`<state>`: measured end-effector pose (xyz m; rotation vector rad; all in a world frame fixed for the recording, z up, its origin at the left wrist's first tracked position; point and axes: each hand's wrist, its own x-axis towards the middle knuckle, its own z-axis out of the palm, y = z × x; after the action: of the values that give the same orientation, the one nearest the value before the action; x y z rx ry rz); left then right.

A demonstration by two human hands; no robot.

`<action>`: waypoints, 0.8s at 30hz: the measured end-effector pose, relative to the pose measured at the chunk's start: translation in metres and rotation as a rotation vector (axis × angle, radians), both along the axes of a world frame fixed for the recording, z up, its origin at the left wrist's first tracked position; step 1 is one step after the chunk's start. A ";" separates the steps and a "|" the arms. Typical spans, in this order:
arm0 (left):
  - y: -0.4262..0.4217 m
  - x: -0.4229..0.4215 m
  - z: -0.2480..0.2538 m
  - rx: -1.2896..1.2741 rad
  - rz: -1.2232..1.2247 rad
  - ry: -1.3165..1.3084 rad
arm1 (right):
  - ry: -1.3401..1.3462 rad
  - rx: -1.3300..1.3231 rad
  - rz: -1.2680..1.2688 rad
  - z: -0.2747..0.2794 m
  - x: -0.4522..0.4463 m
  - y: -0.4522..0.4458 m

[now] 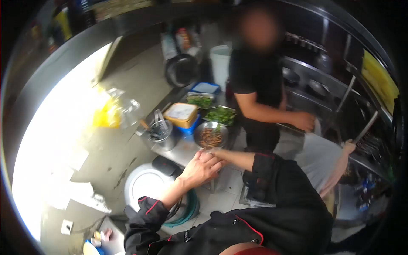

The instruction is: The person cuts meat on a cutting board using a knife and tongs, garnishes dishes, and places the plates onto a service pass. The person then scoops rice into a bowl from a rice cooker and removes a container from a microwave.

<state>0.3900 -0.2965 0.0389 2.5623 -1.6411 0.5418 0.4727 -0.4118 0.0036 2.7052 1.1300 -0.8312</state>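
My left hand (198,171) and my right hand (216,154) are pressed together in front of me, fingers closed. The left covers much of the right, so anything between them is hidden. Just beyond them sits a metal bowl (225,143) of brown cut food (210,138), on a steel table (159,151). Trays of green leaves (220,115) lie behind the bowl. To its left are a steel pot (166,142) with tongs (160,119) in it and a yellow tub (182,114) with a white top.
A person in black (257,72) stands across at the right, one arm reaching toward a white cloth or sheet (314,155). A round white lid (146,185) and green hose (187,214) are below the table. Yellow plastic bags (108,110) hang at left. A dark pan (182,70) hangs behind.
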 end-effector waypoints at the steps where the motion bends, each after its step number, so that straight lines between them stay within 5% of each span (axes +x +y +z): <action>1: 0.018 -0.010 -0.007 0.008 0.004 0.008 | 0.039 -0.015 0.064 -0.012 -0.014 0.024; 7: 0.114 -0.081 -0.050 0.140 0.326 -0.089 | -0.020 0.210 0.252 -0.023 -0.051 0.156; 8: 0.131 -0.084 -0.064 0.088 0.302 -0.051 | 0.100 0.345 0.174 -0.026 -0.057 0.176; 9: 0.136 -0.093 -0.056 0.017 0.284 -0.026 | 0.706 0.568 -0.351 -0.072 -0.037 0.203; 10: 0.141 -0.104 -0.045 -0.051 0.254 -0.007 | 1.019 0.871 -0.391 -0.057 -0.062 0.204; 12: 0.157 -0.138 -0.029 -0.307 0.360 0.173 | 1.006 1.103 -0.031 -0.052 -0.090 0.221; 16: 0.180 -0.193 -0.018 -1.154 0.636 0.434 | 1.226 1.263 -0.257 -0.052 -0.126 0.279; 18: 0.188 -0.199 -0.031 -1.751 0.596 0.284 | 1.363 1.584 -0.382 -0.004 -0.166 0.301; 20: 0.208 -0.220 -0.046 -2.350 -0.584 1.000 | 0.320 1.985 -0.091 0.059 -0.218 0.300; 22: 0.212 -0.231 -0.066 -2.367 -0.899 1.004 | -0.700 1.941 0.254 0.073 -0.231 0.300; 23: 0.215 -0.236 -0.070 -2.358 -1.061 0.992 | -0.727 2.002 0.422 0.072 -0.242 0.301; 24: 0.211 -0.247 -0.057 -2.678 -0.965 0.920 | -0.624 2.061 0.529 0.067 -0.246 0.305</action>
<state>0.1435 -0.0856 -0.0181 -0.1571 -0.2882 0.4554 0.2266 -0.1065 0.0706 2.2329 2.9969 2.2116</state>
